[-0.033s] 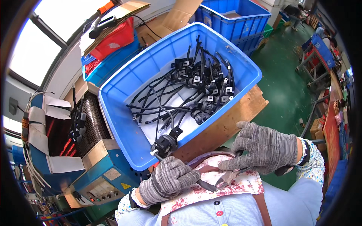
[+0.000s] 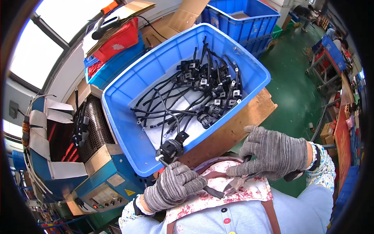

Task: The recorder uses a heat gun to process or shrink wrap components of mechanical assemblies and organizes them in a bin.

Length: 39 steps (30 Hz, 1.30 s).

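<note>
My left hand (image 2: 171,186), in a grey knit glove, is closed round the thick black cable of a cable assembly. Its black connector (image 2: 171,149) sticks up past the fingers, over the near rim of the blue bin (image 2: 134,84), and the cable's cut-looking end (image 2: 213,192) comes out by the fingertips. My right hand (image 2: 270,154), gloved alike, has thumb and fingers bent toward each other around a small dark piece. A greyish, crumpled scrap (image 2: 235,183) lies between the hands, before the flowered apron (image 2: 218,171); whether the right hand grips it is unclear. Similar cable assemblies (image 2: 206,84) lie piled in the bin.
A blue machine (image 2: 105,187) with knobs, a mesh belt (image 2: 95,121) and glowing red heating bars stands at left. The bin rests on a wooden surface (image 2: 222,144). Further blue bins (image 2: 243,23) and a red box (image 2: 119,43) stand behind. Green floor (image 2: 288,93) runs along the right.
</note>
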### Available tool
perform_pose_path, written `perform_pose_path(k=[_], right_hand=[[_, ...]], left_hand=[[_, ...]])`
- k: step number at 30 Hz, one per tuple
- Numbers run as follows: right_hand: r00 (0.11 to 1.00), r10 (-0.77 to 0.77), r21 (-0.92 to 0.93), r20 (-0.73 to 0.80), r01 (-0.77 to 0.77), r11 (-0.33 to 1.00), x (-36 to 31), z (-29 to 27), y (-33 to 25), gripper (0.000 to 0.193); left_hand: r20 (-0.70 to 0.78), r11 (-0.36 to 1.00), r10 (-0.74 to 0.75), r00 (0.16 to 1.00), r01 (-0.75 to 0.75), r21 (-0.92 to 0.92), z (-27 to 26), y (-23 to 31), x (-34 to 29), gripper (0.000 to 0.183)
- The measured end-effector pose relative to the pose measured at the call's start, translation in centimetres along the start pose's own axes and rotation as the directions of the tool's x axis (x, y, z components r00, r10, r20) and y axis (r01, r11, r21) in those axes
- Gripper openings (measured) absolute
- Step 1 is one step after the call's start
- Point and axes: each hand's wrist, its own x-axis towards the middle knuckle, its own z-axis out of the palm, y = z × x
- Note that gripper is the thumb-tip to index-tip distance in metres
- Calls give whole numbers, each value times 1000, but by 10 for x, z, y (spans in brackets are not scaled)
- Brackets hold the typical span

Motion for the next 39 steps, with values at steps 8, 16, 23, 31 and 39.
perform_pose_path(k=[8,16,23,31,39], right_hand=[[999,-9,-29,-32,8,1000,5,1,1,54],[991,-23,133,-133,41,990,17,30,7,50],[961,-102,96,-256,131,987,27,47,14,57],[998,-39,-56,-39,37,998,27,39,7,32],[996,-2,-25,-84,0,1000,24,38,8,37]], left_hand=[[-57,997,-45,997,42,-62,-1,4,4,32],[36,1000,-1,999,2,-29,-4,-1,1,34],[-15,990,-42,999,40,-135,-6,-3,-2,30],[-61,986,-66,996,56,-159,-9,0,5,30],[23,990,-43,999,46,-133,-11,-5,5,34]])
